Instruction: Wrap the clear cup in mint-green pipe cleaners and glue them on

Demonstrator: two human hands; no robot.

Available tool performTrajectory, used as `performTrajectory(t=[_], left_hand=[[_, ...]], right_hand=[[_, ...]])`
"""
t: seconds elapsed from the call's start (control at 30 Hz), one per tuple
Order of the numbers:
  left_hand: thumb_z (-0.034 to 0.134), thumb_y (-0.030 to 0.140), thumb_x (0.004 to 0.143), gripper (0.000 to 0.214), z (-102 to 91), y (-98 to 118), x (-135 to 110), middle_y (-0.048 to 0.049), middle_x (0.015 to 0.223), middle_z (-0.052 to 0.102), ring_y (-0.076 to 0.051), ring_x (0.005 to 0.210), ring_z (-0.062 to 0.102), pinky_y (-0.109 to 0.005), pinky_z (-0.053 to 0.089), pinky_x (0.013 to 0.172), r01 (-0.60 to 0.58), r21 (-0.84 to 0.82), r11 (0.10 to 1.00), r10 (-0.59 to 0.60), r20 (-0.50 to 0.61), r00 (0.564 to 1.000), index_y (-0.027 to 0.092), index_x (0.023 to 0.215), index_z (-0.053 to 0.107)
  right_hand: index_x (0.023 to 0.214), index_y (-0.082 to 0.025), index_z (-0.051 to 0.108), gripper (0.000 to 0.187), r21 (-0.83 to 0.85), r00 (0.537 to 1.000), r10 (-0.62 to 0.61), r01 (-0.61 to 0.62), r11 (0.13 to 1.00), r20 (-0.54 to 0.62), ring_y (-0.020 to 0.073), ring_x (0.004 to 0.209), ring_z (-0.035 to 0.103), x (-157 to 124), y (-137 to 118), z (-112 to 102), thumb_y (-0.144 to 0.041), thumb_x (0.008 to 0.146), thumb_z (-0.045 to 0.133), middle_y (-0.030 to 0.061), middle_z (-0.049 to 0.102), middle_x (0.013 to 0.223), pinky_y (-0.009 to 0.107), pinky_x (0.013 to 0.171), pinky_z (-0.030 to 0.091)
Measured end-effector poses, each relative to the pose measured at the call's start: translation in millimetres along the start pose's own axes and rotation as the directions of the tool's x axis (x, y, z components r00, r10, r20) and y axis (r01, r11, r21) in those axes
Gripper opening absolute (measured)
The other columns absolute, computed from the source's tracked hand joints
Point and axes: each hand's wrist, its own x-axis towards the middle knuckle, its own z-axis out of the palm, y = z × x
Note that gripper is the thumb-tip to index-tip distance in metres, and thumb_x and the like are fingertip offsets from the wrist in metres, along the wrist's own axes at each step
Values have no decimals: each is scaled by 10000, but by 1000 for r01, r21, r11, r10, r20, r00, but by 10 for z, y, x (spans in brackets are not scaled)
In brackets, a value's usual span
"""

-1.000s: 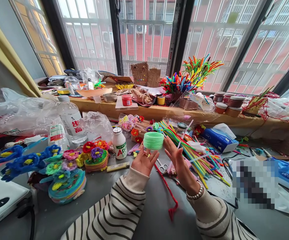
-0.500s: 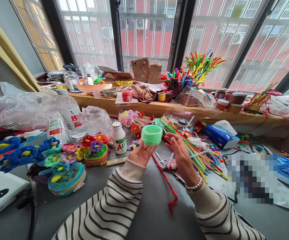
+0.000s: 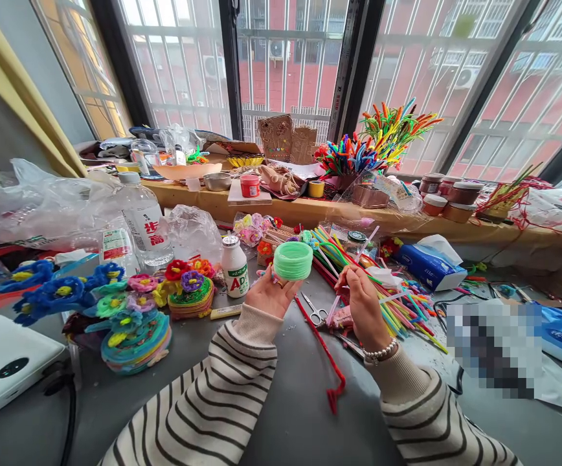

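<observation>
A pale green round cup of coiled pipe cleaner (image 3: 292,261) rests in my left hand (image 3: 270,294), its rim tipped toward me. My left fingers support it from below and behind. My right hand (image 3: 361,307) is to its right, apart from it, with the fingers curled together. What those fingers hold, if anything, is hidden. Behind my right hand lies a heap of colourful pipe cleaners (image 3: 397,314). Between my hands, scissors (image 3: 316,314) lie on the table beside a long red pipe cleaner (image 3: 328,362) with a bent end.
To the left stand pipe-cleaner flowers on a coiled base (image 3: 135,346), a smaller flower pot (image 3: 191,294) and a white bottle (image 3: 234,268). A tissue pack (image 3: 429,264) is at the right. Paint jars (image 3: 458,204) and a bunch of pipe cleaners (image 3: 351,155) line the sill.
My right hand has gone from outstretched fingers beside the green cup to curled fingers, a little farther right. The green cup stays in my left hand, almost in place.
</observation>
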Motion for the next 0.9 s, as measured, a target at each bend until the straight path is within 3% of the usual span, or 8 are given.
performTrajectory(t=[0.17,0.27,0.37,0.5,0.67,0.9], left_hand=[[333,125,851,346,38,-70,-10,-22,862,678,-159,872,631,-386,352,978,-14,128,992,16,-13,1000,204,1158,471],[342,115,846,419,52,-110,-38,-3,944,670,-151,879,628,-386,340,989,-13,183,983,11,13,1000,270,1230,406],[375,113,830,446,37,-141,-66,0,1055,635,-155,957,598,-364,361,972,-31,246,969,15,64,998,303,1232,407],[515,99,753,479,5,-169,-80,1,1147,583,-193,1090,515,-339,394,937,-142,360,922,88,163,983,306,1182,473],[662,50,596,527,18,-195,-52,-32,1204,547,-267,1184,404,-368,344,976,-264,374,889,173,260,950,238,1081,575],[708,147,580,546,-34,-204,-57,-71,1246,499,-313,1127,449,-433,367,926,-257,478,840,91,344,935,248,1098,568]], right_hand=[[592,-214,379,281,11,995,14,-15,1000,96,105,500,406,5,-27,-4,-424,778,394,-40,419,555,238,505,369],[545,-202,413,356,-10,988,42,-41,999,150,103,481,422,3,-59,-2,-483,761,446,-34,441,506,243,505,382],[617,-181,503,371,-16,984,68,-67,998,163,112,527,499,1,-97,4,-532,734,476,-6,534,580,240,505,410],[810,-166,572,388,-7,977,98,-99,995,190,135,567,581,8,-122,5,-534,711,503,19,605,690,243,472,453],[856,-155,615,326,-3,967,89,-91,996,240,174,663,617,19,-103,-23,-438,707,551,45,652,794,317,593,518],[851,-178,637,190,-75,987,-36,49,996,157,191,777,598,23,-100,-78,-293,731,544,32,666,835,331,723,470]])
